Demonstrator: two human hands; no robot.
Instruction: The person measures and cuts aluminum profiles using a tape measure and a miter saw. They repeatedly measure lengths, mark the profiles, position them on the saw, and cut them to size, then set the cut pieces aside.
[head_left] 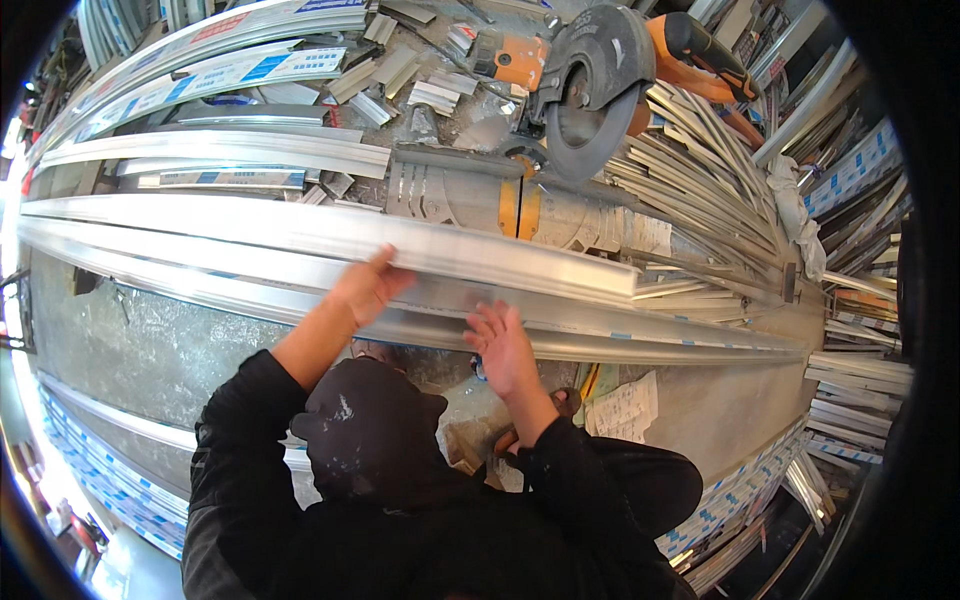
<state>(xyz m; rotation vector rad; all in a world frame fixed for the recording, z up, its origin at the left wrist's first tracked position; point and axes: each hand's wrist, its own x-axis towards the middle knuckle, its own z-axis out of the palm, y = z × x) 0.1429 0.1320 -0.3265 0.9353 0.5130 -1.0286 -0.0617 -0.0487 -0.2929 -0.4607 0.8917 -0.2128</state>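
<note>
A long silvery aluminium profile [500, 258], slightly blurred, lies crosswise in front of the cut-off saw, its squared end toward the right. My left hand [372, 290] is at its near edge, thumb and fingers apart; whether the fingertips touch it is hard to tell. My right hand [505, 350] is raised with fingers spread and holds nothing, in front of another long profile [650, 335] running parallel and nearer to me. The orange and black saw [600, 65] stands beyond, its round blade [590, 130] raised above the metal base [440, 190].
Short profile offcuts [435, 95] litter the floor behind the saw. Long film-wrapped profiles [250, 70] lie at the far left, and a pile of thin strips [700, 190] at the right. A written paper sheet [622, 408] lies near my right knee.
</note>
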